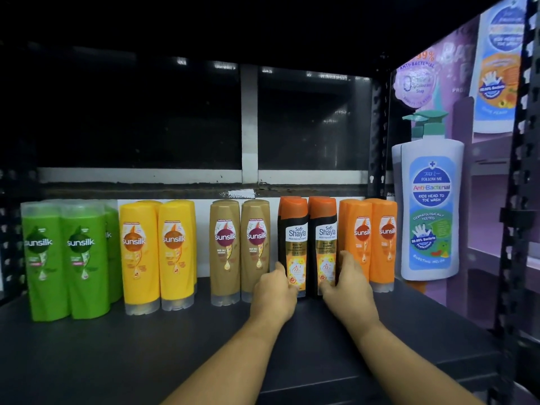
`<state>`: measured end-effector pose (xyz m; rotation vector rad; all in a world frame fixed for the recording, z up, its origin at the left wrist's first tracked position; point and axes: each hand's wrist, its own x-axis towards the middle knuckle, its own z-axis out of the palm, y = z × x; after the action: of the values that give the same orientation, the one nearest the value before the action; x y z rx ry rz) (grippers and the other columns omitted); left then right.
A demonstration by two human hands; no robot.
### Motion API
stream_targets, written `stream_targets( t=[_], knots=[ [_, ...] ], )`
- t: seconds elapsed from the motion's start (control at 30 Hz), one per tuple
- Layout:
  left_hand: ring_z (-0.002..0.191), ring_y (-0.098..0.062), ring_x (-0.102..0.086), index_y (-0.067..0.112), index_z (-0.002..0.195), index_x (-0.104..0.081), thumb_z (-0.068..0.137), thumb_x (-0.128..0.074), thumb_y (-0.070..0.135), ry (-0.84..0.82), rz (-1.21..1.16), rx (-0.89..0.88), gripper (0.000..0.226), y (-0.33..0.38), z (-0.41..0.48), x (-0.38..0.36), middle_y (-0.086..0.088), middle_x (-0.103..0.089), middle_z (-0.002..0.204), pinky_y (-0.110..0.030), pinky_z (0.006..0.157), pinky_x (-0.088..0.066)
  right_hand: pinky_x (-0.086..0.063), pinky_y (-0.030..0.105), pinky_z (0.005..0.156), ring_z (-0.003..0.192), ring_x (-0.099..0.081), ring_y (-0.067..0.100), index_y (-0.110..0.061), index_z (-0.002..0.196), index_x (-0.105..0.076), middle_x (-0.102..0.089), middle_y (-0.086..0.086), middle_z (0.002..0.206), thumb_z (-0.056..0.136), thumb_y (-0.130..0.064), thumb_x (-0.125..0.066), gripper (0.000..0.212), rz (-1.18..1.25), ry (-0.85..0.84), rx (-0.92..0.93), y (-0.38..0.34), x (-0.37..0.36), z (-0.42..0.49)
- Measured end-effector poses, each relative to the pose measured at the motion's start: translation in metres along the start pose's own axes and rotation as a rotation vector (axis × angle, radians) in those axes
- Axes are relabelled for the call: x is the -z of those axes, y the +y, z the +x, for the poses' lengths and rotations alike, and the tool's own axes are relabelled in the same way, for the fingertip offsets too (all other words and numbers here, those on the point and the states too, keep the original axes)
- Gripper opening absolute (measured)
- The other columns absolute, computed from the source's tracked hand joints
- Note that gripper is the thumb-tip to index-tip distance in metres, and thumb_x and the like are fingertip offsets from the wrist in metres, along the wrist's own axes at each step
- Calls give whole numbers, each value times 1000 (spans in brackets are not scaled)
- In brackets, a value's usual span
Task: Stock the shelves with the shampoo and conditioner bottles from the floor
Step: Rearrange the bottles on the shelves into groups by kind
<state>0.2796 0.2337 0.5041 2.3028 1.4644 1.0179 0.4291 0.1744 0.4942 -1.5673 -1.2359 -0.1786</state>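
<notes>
Forearms are being stretched in over the dark shelf (117, 361), closest to the lens. At their ends two black bottles with orange caps are being gripped low down. They are standing upright on the shelf, touching each other, between the tan pair and the orange pair. The left Shayla (293, 238) is being held by the left hand (273, 293), with the thumb laid on its front label and the other fingers curled round its left side, mostly hidden. The right Shayla (323, 238) is being held by the right hand (349, 283), with the thumb pressed on the front and the fingers wrapped round its right edge.

From the left, the row is being made up of green bottles (83, 258), yellow bottles (175, 252) and tan bottles (225, 249), all marked "sunsilk", the tan ones also "HAIR FALL solution". Next, "Safi Shayla", "Hair Fall Control" and "72" are being shown on the black pair, then "sunsilk" again on the orange bottles (384, 244). A pump bottle (431, 206) on the right side panel is perhaps only printed there: "FOLLOW ME Anti-Bacterial KIDS HEAD TO TOE WASH", "DERMATOLOGICALLY TESTED".

Stocking is being judged well along on this shelf, with five kinds lined up at the back. The Shayla pair seems to be being squared into line, with letting go not yet done. What is waiting on the floor is not being shown.
</notes>
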Motion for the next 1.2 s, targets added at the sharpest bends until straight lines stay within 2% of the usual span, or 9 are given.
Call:
stream_targets(
  t=[0.17, 0.33, 0.43, 0.6, 0.73, 0.83, 1.0, 1.1, 1.2],
  knots=[
    [101, -26, -65, 16, 121, -61, 99, -61, 38, -69, 153, -104, 31, -3, -16, 20, -5, -67, 110, -35, 75, -54, -50, 29, 79, 95, -54, 11, -24, 111, -51, -54, -7, 104, 89, -19, -68, 28, -125, 17, 171, -9, 7, -5],
    [112, -26, -63, 19, 133, -60, 98, -60, 44, -233, 276, -218, 42, -27, -39, 62, -5, -67, 122, -42, 93, -56, -49, 25, 80, 91, -53, 4, -27, 107, -59, -56, -13, 98, 94, -31, -60, 13, -230, -298, 472, -28, 4, -15],
    [105, -19, -64, 27, 128, -65, 95, -61, 50, -292, 253, -217, 40, -55, -50, 91, 2, -70, 116, -42, 90, -56, -51, 27, 92, 103, -57, 2, -26, 122, -63, -63, -12, 112, 95, -42, -58, 32, -203, -508, 454, -48, 1, -26],
    [120, -12, -61, 28, 138, -63, 97, -60, 53, -370, 237, -196, 48, -86, -60, 133, 8, -67, 134, -37, 103, -51, -43, 25, 104, 125, -54, 9, -29, 142, -52, -58, -9, 137, 95, -54, -57, 54, -238, -802, 334, -89, -10, -49],
    [127, -13, -58, 29, 141, -60, 96, -56, 61, -402, 247, -160, 55, -105, -61, 144, 9, -62, 142, -36, 108, -47, -39, 28, 108, 134, -48, 16, -25, 147, -46, -50, -2, 149, 98, -56, -51, 58, -278, -897, 227, -114, -21, -62],
    [146, -16, -41, 25, 154, -45, 97, -49, 67, -461, 319, -127, 72, -114, -63, 141, 6, -43, 160, -37, 120, -35, -30, 37, 119, 146, -34, 23, -23, 152, -40, -37, -1, 160, 101, -58, -40, 62, -358, -938, 202, -119, -28, -69],
    [158, -19, -13, 24, 162, -27, 105, -36, 61, -521, 336, -128, 69, -116, -70, 131, 3, -16, 171, -38, 127, -15, -14, 34, 124, 155, -15, 20, -24, 160, -27, -18, -6, 168, 103, -57, -36, 66, -377, -928, 216, -114, -32, -71],
    [150, -20, -35, 23, 156, -43, 102, -44, 60, -464, 295, -111, 65, -118, -69, 133, 2, -36, 164, -37, 121, -30, -22, 32, 121, 151, -25, 16, -26, 158, -31, -28, -7, 164, 101, -56, -43, 65, -316, -909, 175, -113, -32, -71],
    [108, -14, -64, 25, 120, -71, 98, -56, 56, -243, 158, -108, 41, -116, -62, 135, 5, -71, 118, -37, 96, -53, -40, 32, 111, 137, -46, 13, -31, 150, -41, -50, -8, 148, 97, -51, -55, 58, -104, -704, 164, -110, -32, -67]
  ],
)
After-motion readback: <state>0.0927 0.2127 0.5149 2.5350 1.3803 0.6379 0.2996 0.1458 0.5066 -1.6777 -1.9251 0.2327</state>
